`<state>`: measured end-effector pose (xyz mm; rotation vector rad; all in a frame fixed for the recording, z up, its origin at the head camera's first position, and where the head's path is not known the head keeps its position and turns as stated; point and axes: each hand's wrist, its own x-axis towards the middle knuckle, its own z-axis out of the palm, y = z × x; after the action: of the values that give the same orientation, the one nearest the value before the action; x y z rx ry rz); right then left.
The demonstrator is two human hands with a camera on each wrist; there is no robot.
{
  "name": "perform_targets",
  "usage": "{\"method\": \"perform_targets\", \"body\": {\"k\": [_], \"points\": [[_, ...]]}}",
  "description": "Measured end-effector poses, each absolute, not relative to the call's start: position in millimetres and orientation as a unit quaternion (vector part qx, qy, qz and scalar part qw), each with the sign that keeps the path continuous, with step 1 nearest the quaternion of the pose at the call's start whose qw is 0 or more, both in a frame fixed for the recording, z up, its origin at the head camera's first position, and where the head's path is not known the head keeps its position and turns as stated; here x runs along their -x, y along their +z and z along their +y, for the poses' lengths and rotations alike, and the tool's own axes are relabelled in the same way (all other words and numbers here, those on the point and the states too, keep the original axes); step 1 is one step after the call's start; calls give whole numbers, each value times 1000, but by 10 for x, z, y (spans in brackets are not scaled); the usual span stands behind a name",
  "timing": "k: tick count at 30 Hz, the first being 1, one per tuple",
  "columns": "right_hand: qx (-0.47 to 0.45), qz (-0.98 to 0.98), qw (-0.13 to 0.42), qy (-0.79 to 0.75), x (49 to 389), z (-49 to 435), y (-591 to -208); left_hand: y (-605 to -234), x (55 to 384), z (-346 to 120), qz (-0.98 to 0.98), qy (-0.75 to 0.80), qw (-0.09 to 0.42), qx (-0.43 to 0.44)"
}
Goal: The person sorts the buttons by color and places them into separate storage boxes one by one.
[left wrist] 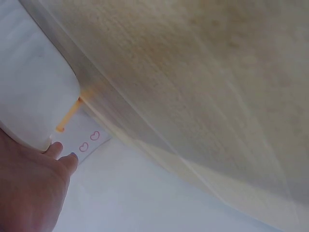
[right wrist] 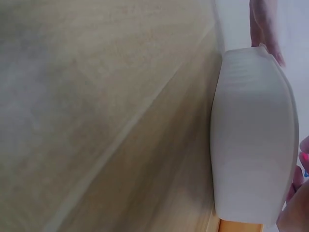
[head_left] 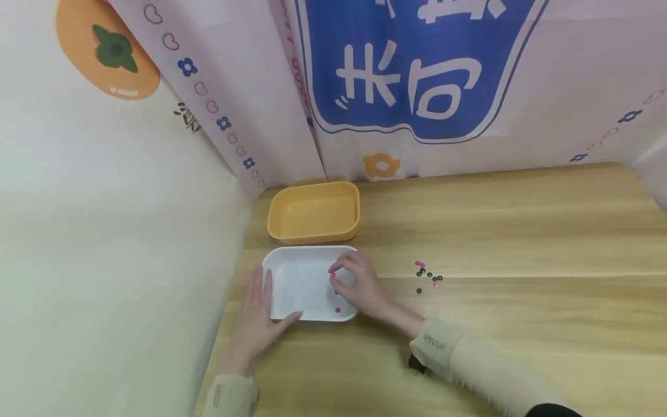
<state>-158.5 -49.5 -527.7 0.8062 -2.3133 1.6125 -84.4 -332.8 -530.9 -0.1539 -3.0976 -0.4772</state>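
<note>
My right hand (head_left: 363, 288) is over the right end of a white tray (head_left: 307, 311), with thumb and index finger pinching a small pink disc (head_left: 333, 275), like a button or bead. Pink also shows between the fingertips at the right edge of the right wrist view. Another pink disc (head_left: 337, 310) lies in the tray's near right corner, and a further one is partly hidden by the thumb. My left hand (head_left: 259, 317) rests on the tray's left end, fingers extended along the rim and thumb stretched along the near edge. The left wrist view shows only part of that hand (left wrist: 36, 179).
Several small black and pink discs (head_left: 429, 275) lie scattered on the wooden table (head_left: 495, 324) to the right of the tray. A yellow-orange container (head_left: 314, 238) stands just behind it. Walls rise at the left and back. A small black object (head_left: 416, 364) sits beneath the right sleeve.
</note>
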Motion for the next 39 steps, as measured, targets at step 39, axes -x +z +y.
{"method": "perform_targets", "body": {"k": [39], "points": [[-209,-804,131,541,1467,-315,-5281,-5255,649,-3227,-985,-146,78,53]]}}
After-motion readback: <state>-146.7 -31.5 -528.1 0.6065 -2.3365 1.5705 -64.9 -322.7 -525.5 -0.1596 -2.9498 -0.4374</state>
